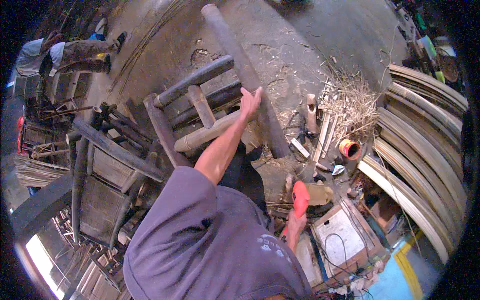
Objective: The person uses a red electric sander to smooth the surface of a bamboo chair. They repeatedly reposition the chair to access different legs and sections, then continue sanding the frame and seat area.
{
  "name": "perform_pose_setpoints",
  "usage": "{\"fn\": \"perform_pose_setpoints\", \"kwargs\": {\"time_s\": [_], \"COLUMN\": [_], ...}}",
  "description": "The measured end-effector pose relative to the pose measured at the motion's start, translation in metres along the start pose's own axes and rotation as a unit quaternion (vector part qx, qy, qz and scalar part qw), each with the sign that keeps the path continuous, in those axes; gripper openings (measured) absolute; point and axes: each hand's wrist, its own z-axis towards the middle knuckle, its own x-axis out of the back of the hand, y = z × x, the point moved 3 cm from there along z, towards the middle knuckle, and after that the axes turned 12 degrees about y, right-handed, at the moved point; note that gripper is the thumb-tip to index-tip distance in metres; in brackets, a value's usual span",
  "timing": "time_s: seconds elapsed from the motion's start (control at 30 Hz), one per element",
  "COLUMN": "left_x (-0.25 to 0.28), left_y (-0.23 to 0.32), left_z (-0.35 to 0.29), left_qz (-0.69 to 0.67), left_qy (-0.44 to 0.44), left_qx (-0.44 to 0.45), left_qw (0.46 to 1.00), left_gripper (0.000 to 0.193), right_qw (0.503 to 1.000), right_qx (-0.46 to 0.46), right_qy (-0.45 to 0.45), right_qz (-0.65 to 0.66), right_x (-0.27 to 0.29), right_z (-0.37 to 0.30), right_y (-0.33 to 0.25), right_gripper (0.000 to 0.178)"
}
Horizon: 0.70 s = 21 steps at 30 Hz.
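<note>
A bamboo frame (201,106) of thick dark poles joined by shorter rungs stands in front of me, slightly left. My left hand (250,103) grips it where the long thick pole (232,47) meets the rungs. Lower and to the right, my right hand (296,226) is closed around a red hand-held tool (300,199), likely a power tool. Its working end is not clear, and it is apart from the frame. My left arm and shirt cover part of the frame's near side.
Bamboo chair frames (102,175) crowd the left. A person (75,54) is low at the upper left. Shavings (352,107), an orange-red can (349,149) and bamboo offcuts (325,135) litter the floor. Curved bamboo strips (420,135) line the right, above a wooden box (345,235) with loose cords.
</note>
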Motion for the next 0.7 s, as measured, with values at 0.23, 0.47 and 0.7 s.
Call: {"fn": "perform_pose_setpoints", "kwargs": {"time_s": [0.23,0.47,0.7], "left_x": [0.047,0.110,0.106], "left_y": [-0.057,0.035,0.054], "left_z": [-0.094,-0.144,-0.141], "left_qz": [0.062,-0.248,-0.252], "left_qy": [-0.175,-0.483,-0.392], "left_qx": [-0.316,0.361,0.439], "left_qw": [0.930,0.758,0.768], "left_gripper": [0.058,0.049,0.036], "right_qw": [0.975,0.962,0.963], "right_qx": [0.222,0.269,0.258], "right_qy": [-0.011,-0.045,-0.075], "right_qz": [0.015,0.008,-0.029], "right_x": [0.026,-0.011,-0.044], "right_z": [-0.048,-0.119,-0.129], "right_y": [-0.131,-0.241,-0.266], "right_gripper": [0.021,0.039,0.044]}}
